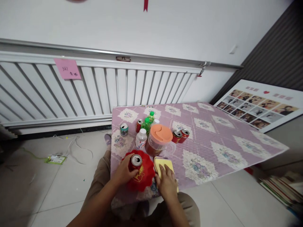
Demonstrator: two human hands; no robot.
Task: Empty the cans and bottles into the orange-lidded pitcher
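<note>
Gripping a red drink can [136,161] from the side, the left hand [123,171] has its fingers wrapped round the body, the opened silver top facing up. That can stands on a red scalloped paper plate [142,176] at the near edge of the table [213,142]. Over on the other side, the right hand [167,184] lies flat, fingers spread, pressing a yellow sponge [162,164] down onto the tablecloth, just beside the plate.

Risk here, to my eye: the can is open, so a tilt or a squeeze of that thin metal wall could slop drink onto the plate and the quilted lilac cloth. The plate overhangs the near edge a little, and a nudge from the wrist could tip it toward the lap. Right behind the sponge sits a clear plastic jug [159,142] with an orange lid, dark liquid inside; a push forward could bump it.

Textures now: glossy aluminium cans, soft matte sponge with rounded corners, padded floral cloth. A white pill bottle [141,138], green bottles [147,124] and two tipped red cans [180,135] cluster beyond, close together.
</note>
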